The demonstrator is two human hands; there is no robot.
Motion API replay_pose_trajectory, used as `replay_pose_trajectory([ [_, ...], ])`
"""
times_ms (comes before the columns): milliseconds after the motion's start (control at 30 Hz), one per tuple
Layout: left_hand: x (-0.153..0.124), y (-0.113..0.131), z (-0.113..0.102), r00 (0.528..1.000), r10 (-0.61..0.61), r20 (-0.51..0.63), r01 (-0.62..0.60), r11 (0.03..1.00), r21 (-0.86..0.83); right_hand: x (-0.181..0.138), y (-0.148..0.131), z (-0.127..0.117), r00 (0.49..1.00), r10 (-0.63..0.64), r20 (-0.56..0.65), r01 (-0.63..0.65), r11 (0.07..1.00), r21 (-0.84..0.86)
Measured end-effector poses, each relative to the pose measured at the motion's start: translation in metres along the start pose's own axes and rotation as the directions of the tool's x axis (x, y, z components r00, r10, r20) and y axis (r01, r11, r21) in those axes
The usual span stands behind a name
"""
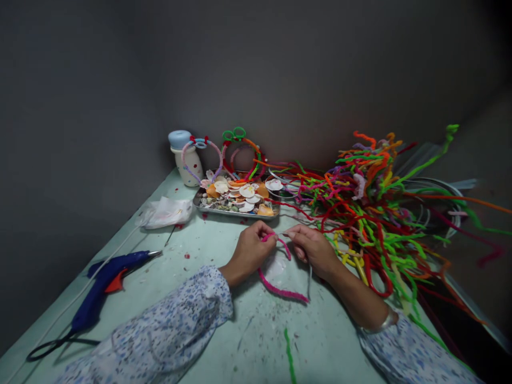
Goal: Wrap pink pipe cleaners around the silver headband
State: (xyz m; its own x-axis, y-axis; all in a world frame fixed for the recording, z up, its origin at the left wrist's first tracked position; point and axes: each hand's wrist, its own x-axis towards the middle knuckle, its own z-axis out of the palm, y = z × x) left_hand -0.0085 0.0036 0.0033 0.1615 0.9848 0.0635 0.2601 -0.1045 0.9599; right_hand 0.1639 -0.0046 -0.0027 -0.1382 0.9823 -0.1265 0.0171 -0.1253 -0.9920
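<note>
Both my hands meet over the middle of the pale green table [224,330]. My left hand [251,250] is closed, pinching one end of a pink pipe cleaner [280,290] that loops down toward me on the table. My right hand [314,248] is closed too, pinching the same pink pipe cleaner together with a thin pale headband [309,280] that curves down beside it. A big heap of coloured pipe cleaners [372,213] lies just right of my right hand.
A metal tray of seashells [236,200] stands at the back, with finished wrapped headbands [218,154] and a white bottle [186,160] behind it. A blue glue gun [106,282] with its cord lies at left. A white tissue [166,212] and a loose green pipe cleaner [290,357] lie nearby.
</note>
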Motion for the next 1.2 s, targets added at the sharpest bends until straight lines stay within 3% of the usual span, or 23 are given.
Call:
replay_pose_trajectory([
  [800, -0.0023, -0.0004, -0.0008, 0.992, 0.118, -0.038, -0.113, 0.986, 0.122, 0.0008, 0.0015, -0.001, 1.0, -0.014, 0.023, 0.014, 1.0, -0.004],
  [1200, -0.0014, -0.001, -0.0005, 0.995, 0.101, -0.025, -0.097, 0.988, 0.124, -0.0001, 0.0015, -0.0009, 1.0, -0.018, 0.014, 0.018, 1.0, 0.009],
])
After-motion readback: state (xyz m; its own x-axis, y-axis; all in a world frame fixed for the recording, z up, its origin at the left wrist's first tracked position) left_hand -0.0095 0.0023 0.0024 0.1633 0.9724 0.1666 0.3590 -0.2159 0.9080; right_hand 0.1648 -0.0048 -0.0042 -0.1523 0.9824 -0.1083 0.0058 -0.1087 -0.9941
